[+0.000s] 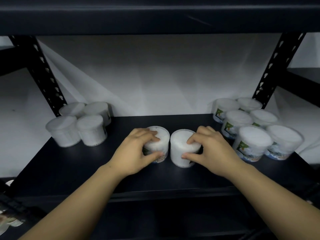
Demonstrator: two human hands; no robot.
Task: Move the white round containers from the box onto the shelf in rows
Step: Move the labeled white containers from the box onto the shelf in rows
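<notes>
Gripping one white round container apiece, both hands work at the middle of the dark shelf (69, 168) in the head view. The left hand (136, 151) wraps the left container (160, 141), its fingers (152, 135) curled over the lid and the thumb against the labelled side. The right hand (207, 148) holds the right container (180, 149) the same way, fingers on the lid edge, thumb low on the wall. The two tubs stand upright, just beside each other, with a thin gap between.

Each tub looks like a thin, clear plastic cylinder packed with white cotton swabs, so I judge it light and fairly stiff, though the wall may flex under a hard squeeze. The smooth plastic could slip, so a hold spanning lid and side wall, as here, seems sound. The flat lids and bases should let them stand steadily and slide along the matte shelf board.

Left of the held pair, well apart, a cluster of four tubs (78, 125) sits near the perforated black upright (45, 73). Right of the pair, a block of six tubs (249, 127) stands in two files, printed labels facing forward. A pale wall (155, 80) backs the shelf. The box is not clearly in view.
</notes>
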